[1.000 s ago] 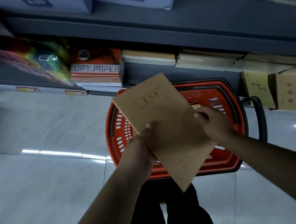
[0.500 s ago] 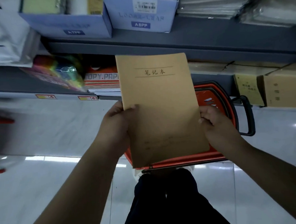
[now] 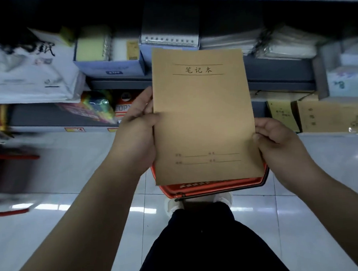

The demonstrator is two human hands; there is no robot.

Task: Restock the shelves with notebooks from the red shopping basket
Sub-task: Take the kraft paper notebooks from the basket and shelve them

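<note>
So, biggest thing first: the shelves (image 3: 274,78) fill the whole top of the view, grey metal, two levels visible, w/ the white tile floor (image 3: 54,235) below. Next is the brown notebook (image 3: 203,117), held upright in front of the shelves, cover facing the camera, black printed title near the top btwn two lines, some faint form lines near the bottom. It sits right btwn both hands, above the red basket (image 3: 210,188), which is on the floor by the person's feet; the notebook covers most of it, only the near rim and a bit of the right side show.

Left hand (image 3: 137,127) grips the notebook's left edge about mid-height, thumb on the front cover, fingers wrapped behind, out of sight. Right hand (image 3: 274,136) pinches the right edge a bit lower down, thumb tip on the cover, other fingers curled behind. Both forearms come up from the bottom corners, bare.

Shelf stuff: blue cardboard box (image 3: 110,64) w/ pads in it on the upper level, ring-bound pads (image 3: 169,39) right behind the notebook's top edge, clear plastic sleeves (image 3: 281,45) to the right. Lower level has a brown carton (image 3: 334,116) on the right and a colourful packet (image 3: 97,106) on the left. Left side is motion-blurred, can't make out the red thing there. Can't tell what's inside the basket, it's hidden.
</note>
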